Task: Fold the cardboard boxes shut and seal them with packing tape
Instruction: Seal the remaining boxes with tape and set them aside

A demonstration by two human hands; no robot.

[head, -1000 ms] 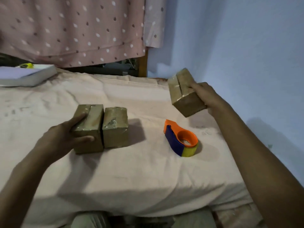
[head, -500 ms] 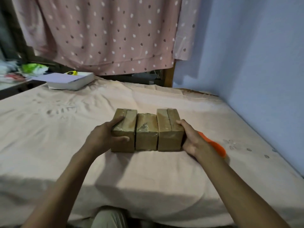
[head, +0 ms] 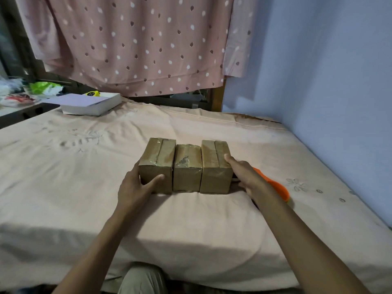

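Three taped brown cardboard boxes stand side by side in a row on the bed: a left box [head: 158,158], a smaller middle box [head: 187,166] and a right box [head: 213,164]. All are folded shut with glossy tape across their tops. My left hand [head: 135,187] grips the left box's near left corner, thumb on its front face. My right hand [head: 244,172] lies flat against the right box's right side, fingers straight. The orange tape dispenser [head: 275,185] lies behind my right wrist, mostly hidden.
The pink bed sheet [head: 191,219] spreads wide around the boxes. A flat white box [head: 91,103] sits at the far left corner. A dotted pink curtain [head: 137,43] hangs behind, and a blue wall [head: 328,71] borders the right side. My knee [head: 142,279] shows below the bed edge.
My right hand brought the third box down from the air and set it at the right end of the row. The view has tilted upward. My left hand stayed on the left box.
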